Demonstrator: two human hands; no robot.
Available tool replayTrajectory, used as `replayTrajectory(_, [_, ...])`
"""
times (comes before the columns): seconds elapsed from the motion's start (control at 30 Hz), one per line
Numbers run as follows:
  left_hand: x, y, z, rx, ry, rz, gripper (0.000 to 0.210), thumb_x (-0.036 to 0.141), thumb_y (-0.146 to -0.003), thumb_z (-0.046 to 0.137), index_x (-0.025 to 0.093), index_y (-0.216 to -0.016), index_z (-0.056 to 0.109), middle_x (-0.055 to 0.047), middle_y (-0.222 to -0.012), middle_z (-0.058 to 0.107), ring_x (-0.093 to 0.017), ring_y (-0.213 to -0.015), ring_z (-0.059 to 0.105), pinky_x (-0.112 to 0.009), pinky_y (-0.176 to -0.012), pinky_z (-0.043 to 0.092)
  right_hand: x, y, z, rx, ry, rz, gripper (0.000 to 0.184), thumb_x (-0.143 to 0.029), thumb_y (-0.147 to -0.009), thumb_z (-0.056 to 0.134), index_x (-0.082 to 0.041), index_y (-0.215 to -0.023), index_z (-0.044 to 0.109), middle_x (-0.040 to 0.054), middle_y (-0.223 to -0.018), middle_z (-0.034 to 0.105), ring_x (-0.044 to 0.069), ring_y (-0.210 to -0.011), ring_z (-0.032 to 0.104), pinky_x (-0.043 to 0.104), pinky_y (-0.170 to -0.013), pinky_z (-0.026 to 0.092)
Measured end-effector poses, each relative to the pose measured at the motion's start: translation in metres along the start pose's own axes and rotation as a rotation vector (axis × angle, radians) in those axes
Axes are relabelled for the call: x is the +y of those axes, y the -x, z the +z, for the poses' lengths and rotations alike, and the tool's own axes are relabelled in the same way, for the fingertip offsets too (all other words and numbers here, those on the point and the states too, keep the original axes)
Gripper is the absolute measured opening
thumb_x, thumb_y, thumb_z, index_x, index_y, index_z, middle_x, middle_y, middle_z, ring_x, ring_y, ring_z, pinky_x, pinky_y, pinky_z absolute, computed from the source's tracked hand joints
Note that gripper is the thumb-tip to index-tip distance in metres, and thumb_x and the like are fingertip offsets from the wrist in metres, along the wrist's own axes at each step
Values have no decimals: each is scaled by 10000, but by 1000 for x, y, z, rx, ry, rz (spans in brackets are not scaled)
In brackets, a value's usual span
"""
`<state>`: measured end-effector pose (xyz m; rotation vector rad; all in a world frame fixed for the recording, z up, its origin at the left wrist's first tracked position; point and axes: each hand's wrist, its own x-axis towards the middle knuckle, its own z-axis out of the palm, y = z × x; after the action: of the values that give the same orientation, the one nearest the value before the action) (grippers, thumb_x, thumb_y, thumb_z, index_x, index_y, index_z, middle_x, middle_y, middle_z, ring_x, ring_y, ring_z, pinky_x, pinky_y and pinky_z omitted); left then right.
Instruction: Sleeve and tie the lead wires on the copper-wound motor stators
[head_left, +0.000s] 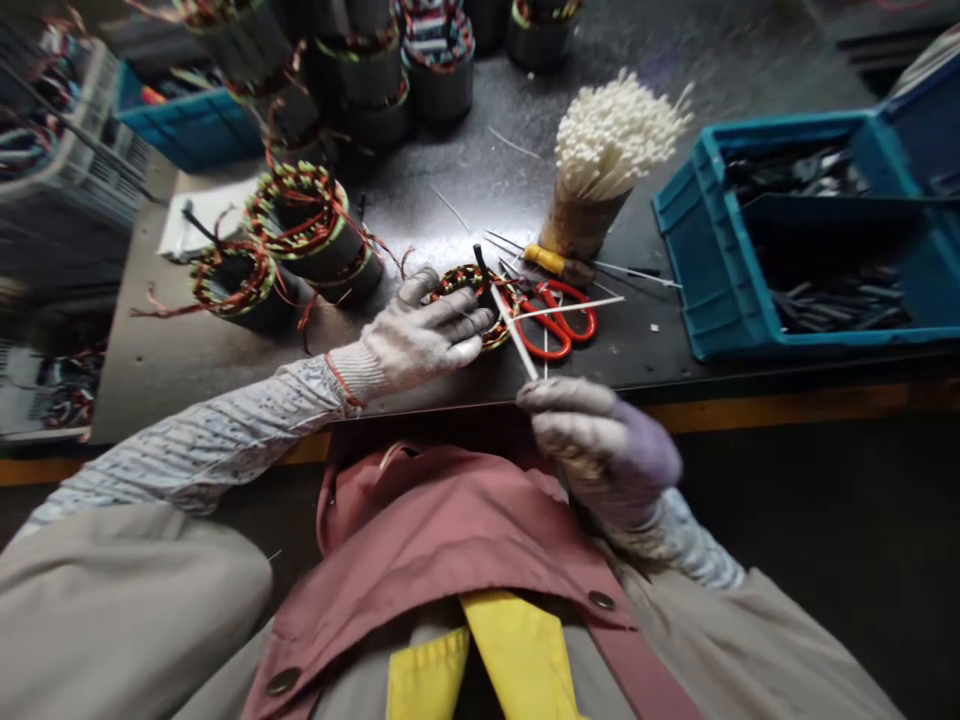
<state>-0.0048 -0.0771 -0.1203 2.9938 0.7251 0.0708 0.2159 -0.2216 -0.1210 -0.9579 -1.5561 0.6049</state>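
Observation:
My gloved left hand (427, 335) lies palm down with its fingers stretched across a wire-wound motor stator (491, 285). Red and yellow-green windings show around the fingers, and a short black tube (481, 258) stands up from the far rim. In a pinch, my gloved right hand (592, 430) holds one end of a thin white tube (516, 335), whose other end points at the stator. Red-handled scissors (559, 318) lie just right of the stator, a thin white strip (574, 307) across them. Beyond is a yellow-handled tool (545, 260).
Upright white tubes fill a brown holder (581, 215). At the right stands a blue bin (686, 240) of dark pieces. More wound stators (319, 235) crowd the left and back of the dark table (517, 130). A white crate (112, 110) stands far left.

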Motion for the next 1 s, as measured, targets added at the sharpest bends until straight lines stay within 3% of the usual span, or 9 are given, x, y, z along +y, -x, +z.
replayTrajectory(0.13, [0,-10,13,136,156,-136,279,341,-952,521,252,-1157,689,-52,-1201,707,-233,-1207,600,-432,-1051,413,17,45,16,-100,85,-115,296,-39,-881,611,-221,-1101,687,93,-1119,741,204,-1100,694,379,-959,588])
replayTrajectory(0.3, [3,-15,12,118,173,-262,415,326,-910,577,204,-1306,605,-101,-1202,694,-253,-1129,636,-494,-1116,353,29,62,14,-108,72,-19,303,-41,-893,589,-231,-1121,653,88,-1127,732,193,-1095,694,366,-953,589])
replayTrajectory(0.53, [9,-14,8,140,255,-303,397,328,-887,606,213,-1266,632,-88,-1238,690,-268,-1173,625,-532,-1169,291,47,34,33,-46,60,-32,252,-90,-918,582,-253,-1089,668,59,-1110,743,172,-1055,708,311,-884,617])
replayTrajectory(0.63, [16,-11,15,245,363,-396,451,272,-861,627,202,-1305,598,-66,-1178,722,-242,-1155,642,-502,-1198,275,68,15,52,41,84,-89,211,-141,-914,607,-259,-1065,693,46,-1068,759,179,-1003,726,315,-872,620])
replayTrajectory(0.73, [22,-8,26,404,493,-476,463,240,-856,630,183,-1313,583,-56,-1065,758,-207,-1129,658,-422,-1156,367,82,3,65,160,50,9,186,-202,-907,642,-255,-1076,696,26,-951,773,175,-877,744,303,-806,628])
replayTrajectory(0.87, [21,-9,36,510,442,-341,190,304,-895,624,243,-1052,712,-26,-962,776,-174,-975,710,-432,-1147,366,73,2,62,237,75,76,38,-258,-859,714,-238,-891,707,32,-942,740,174,-853,721,313,-784,611])
replayTrajectory(1.0, [16,-11,38,505,357,-187,215,328,-964,521,260,-965,726,-24,-920,782,-158,-909,727,-485,-1159,318,55,-5,53,164,161,81,34,-235,-853,710,-232,-821,697,18,-811,703,157,-758,690,290,-708,588])
